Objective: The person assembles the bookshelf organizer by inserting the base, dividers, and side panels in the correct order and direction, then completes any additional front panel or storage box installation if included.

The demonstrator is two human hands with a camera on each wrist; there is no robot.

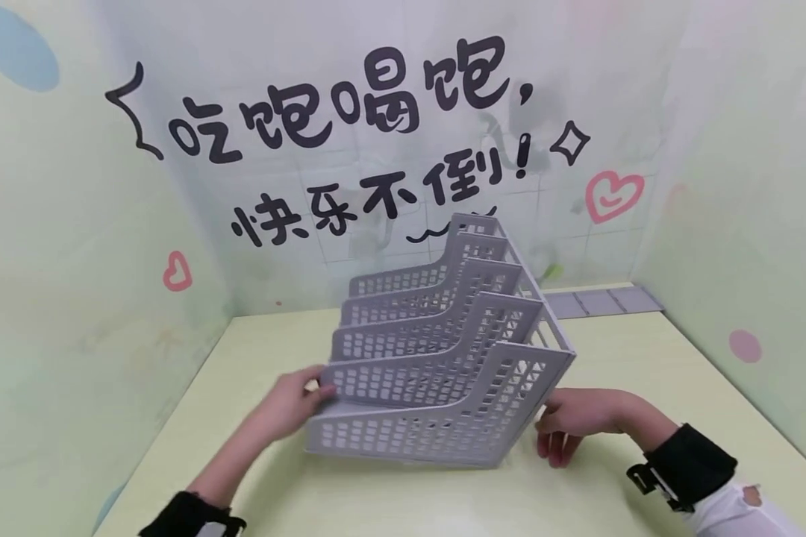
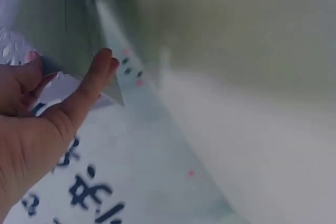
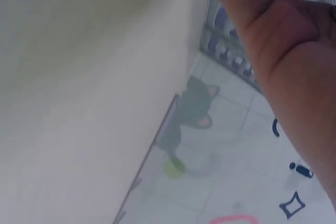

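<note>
- Head view: the left hand [image 1: 295,403] pinches the lavender-grey rack [image 1: 436,373] at its front edge, thumb and fingers nearly together across the panel; the rack extends from this grip toward one to three o'clock.
- Head view: the right hand [image 1: 571,418] is at the rack's four o'clock corner, fingers bent downward; some are hidden, so whether they grip it cannot be told.
- Head view: the table [image 1: 376,503] spreads toward six, nine and three o'clock of the rack; a flat grey strip [image 1: 601,302] lies by its back edge at two o'clock, against the back wall [image 1: 275,186].
- Left wrist view: thumb and fingers flank a panel edge at ten o'clock, one finger extended along the flat face; tabletop fills the three o'clock side.
- Right wrist view: the hand is at two o'clock, the rack's latticed side behind it; contact is unclear. The tabletop's edge runs from seven o'clock toward twelve.
</note>
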